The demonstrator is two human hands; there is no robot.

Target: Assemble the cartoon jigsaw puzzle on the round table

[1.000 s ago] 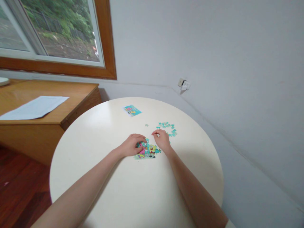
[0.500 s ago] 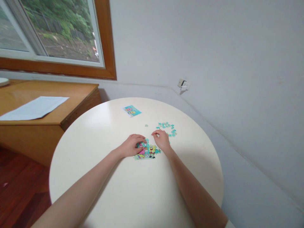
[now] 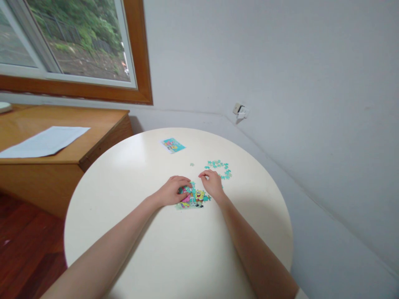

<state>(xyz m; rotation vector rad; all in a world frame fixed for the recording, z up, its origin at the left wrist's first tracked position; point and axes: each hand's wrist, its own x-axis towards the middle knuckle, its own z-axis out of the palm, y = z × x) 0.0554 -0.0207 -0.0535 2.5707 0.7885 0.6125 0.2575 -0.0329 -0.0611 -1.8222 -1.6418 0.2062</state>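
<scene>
A partly joined jigsaw puzzle [image 3: 199, 198] with cartoon figures lies on the round white table [image 3: 174, 249]. My left hand [image 3: 173, 191] rests over its left side, thumb and fingers apart, covering some of the picture. Just above the puzzle's right side is my right hand [image 3: 212, 182], thumb and fingertips pinched together; whatever is between them is too small to make out. Beyond that hand, several loose turquoise puzzle pieces [image 3: 218, 164] lie in a rough ring, partly hidden by it. A single pale piece [image 3: 192, 165] sits apart to their left.
A small picture card [image 3: 173, 145] with similar figures lies toward the table's far edge. On the left stands a wooden desk [image 3: 102, 120] with a white paper sheet [image 3: 46, 142]. A wall socket with a plug [image 3: 241, 110] is behind the table, and a window [image 3: 81, 41] is at upper left.
</scene>
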